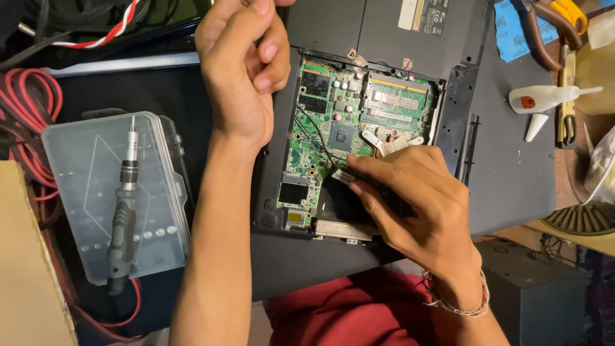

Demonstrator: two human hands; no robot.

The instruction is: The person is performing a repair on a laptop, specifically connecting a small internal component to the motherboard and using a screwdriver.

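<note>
A small flat part with a silver tip sits right at the edge of the green circuit board, near the middle of the open laptop. The right hand pinches this small part between the thumb and the first fingers. A thin black wire runs across the board to that spot. The left hand is up over the left edge of the laptop with its fingers curled in loosely. I cannot tell if it holds anything.

The laptop is dark grey and lies upside down with its bottom cover off. It rests on a dark work table, and its near edge is just above the person's red clothes. A beaded bracelet is on the right wrist.

To the left of the left arm is a clear plastic box. A grey and black screwdriver lies on its lid. Red and black cables curl behind the box, and a piece of brown cardboard is in the near left corner. To the right, on the laptop, is a small white glue bottle with its white cap off beside it. Pliers with brown handles lie at the top right.
</note>
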